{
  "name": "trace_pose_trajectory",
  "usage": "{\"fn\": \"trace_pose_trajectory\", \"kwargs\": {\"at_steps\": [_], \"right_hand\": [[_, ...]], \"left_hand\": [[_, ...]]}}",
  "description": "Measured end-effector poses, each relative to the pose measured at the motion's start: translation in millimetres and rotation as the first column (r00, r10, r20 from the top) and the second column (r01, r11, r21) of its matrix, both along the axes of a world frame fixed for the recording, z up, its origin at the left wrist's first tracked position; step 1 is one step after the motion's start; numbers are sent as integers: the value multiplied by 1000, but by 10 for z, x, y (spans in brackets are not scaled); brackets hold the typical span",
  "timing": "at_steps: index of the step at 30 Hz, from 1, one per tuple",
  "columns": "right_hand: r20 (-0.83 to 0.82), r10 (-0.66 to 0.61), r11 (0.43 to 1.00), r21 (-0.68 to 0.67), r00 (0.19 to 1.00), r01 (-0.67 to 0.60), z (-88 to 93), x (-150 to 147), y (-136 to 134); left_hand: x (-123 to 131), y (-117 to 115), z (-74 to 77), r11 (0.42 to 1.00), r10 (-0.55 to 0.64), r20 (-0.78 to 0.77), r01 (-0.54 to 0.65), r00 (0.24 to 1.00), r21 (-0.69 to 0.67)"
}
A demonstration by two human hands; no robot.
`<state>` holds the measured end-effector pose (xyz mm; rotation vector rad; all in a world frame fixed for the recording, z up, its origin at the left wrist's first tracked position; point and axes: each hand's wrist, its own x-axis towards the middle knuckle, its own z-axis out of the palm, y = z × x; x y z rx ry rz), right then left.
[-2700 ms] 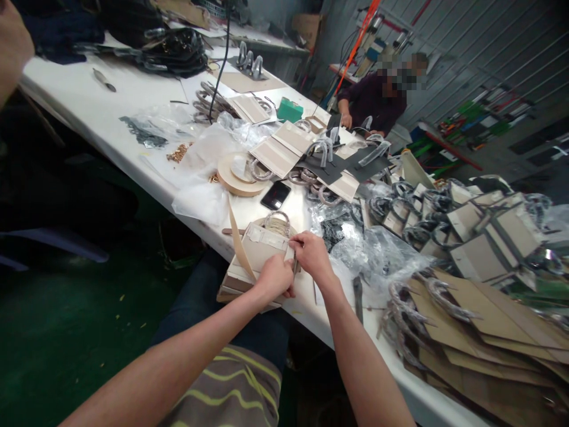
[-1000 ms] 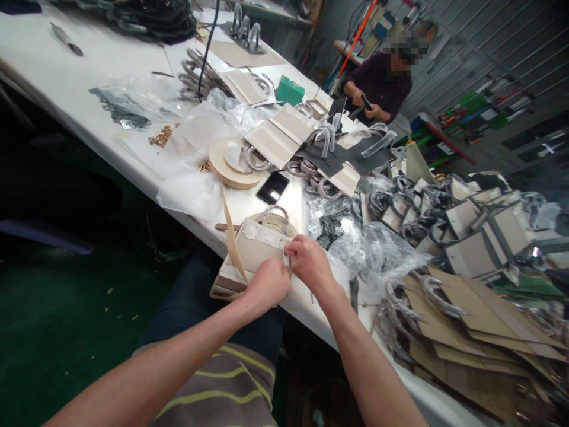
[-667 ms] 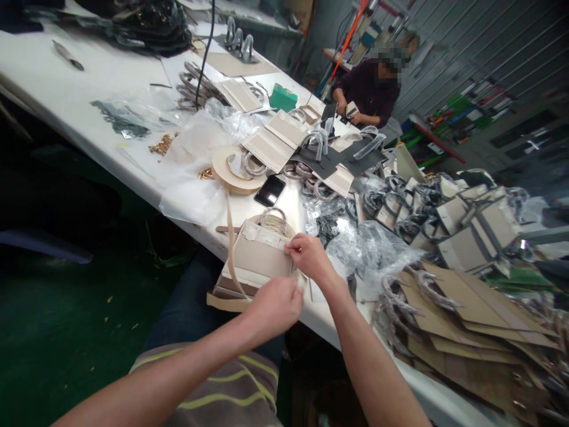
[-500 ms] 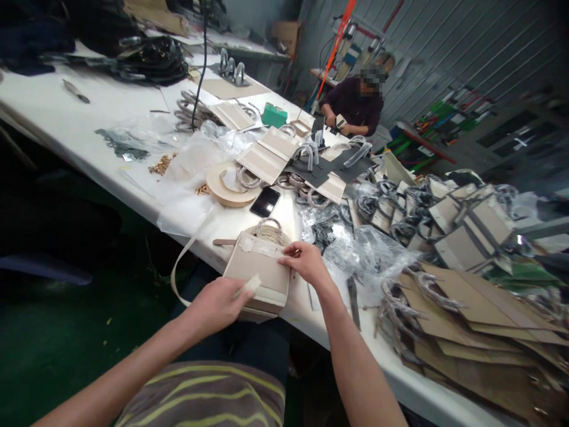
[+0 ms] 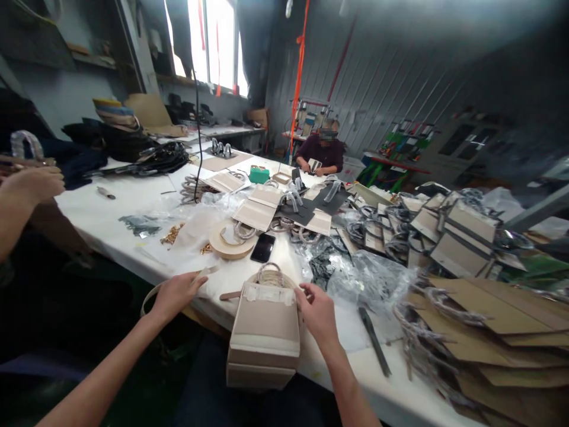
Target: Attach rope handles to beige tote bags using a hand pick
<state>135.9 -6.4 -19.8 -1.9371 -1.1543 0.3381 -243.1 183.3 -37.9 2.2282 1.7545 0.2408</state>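
At lower centre, the beige stack [image 5: 265, 320] runs lengthwise up-frame; my nearer right hand [image 5: 317, 308] meets its upper-right corner, grip unclear; my left hand [image 5: 178, 293] pinches tape [image 5: 210, 271].

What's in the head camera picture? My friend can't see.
A person's right hand is at the corner of stacked beige panels, while the left hand holds a pale strip. Beyond, a phone lies on a cluttered table.

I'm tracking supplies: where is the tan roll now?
In the head view, the tan roll lies left of centre on the white table, just left of the black phone, beyond the left hand.
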Motion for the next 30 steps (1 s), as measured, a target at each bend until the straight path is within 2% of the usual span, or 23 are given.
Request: {"fn": "trace_pose_trajectory", "kwargs": {"at_steps": [2, 5, 8, 10, 12, 14, 18, 20, 22, 24, 26, 28, 30], "right_hand": [[102, -55, 982, -173, 993, 72, 14, -151, -227], [129, -55, 900, -423, 990, 105, -13, -360, -440], [110, -52, 859, -502, 993, 101, 4, -480, -459], [105, -74, 849, -516, 992, 118, 30, -489, -418], [89, -98, 849, -512, 991, 130, 31, -448, -377], [46, -101, 862, -495, 994, 110, -5, -382, -348], [-138, 26, 907, -412, 990, -82, -108, -298, -295], [-94, 36, 924, -376, 995, -69, -142, -316, -258], [-28, 9, 947, -320, 1000, -17, -176, -364, -224], [-89, 22, 975, -219, 996, -41, -225, -408, -209], [-235, 59, 992, -92, 970, -82, -282, -420, -226], [-375, 75, 997, 17, 924, -75, -315, -386, -277], [-488, 70, 995, 96, 870, -26, -281, -307, -353]], "left_hand": [[0, 156, 43, 998, 61, 31, -62, 998, 21], [27, 470, 169, 995, 96, 157, -102, 983, 26], [134, 710, 284, 995, 83, 207, -92, 975, 33], [247, 716, 288, 995, 75, 177, -86, 981, 57], [366, 565, 217, 989, 55, 161, -76, 985, 127], [467, 290, 87, 970, 9, 194, -55, 981, 236], [590, -334, -241, 918, -140, 315, 4, 939, 397], [612, -548, -383, 902, -185, 338, 23, 923, 431], [603, -669, -483, 896, -194, 357, 16, 914, 444], [567, -735, -532, 896, -162, 390, -31, 906, 443], [523, -805, -525, 903, -121, 445, -88, 887, 421], [494, -925, -467, 926, -101, 515, -109, 851, 362], [493, -1107, -361, 959, -98, 586, -81, 805, 272]]}}
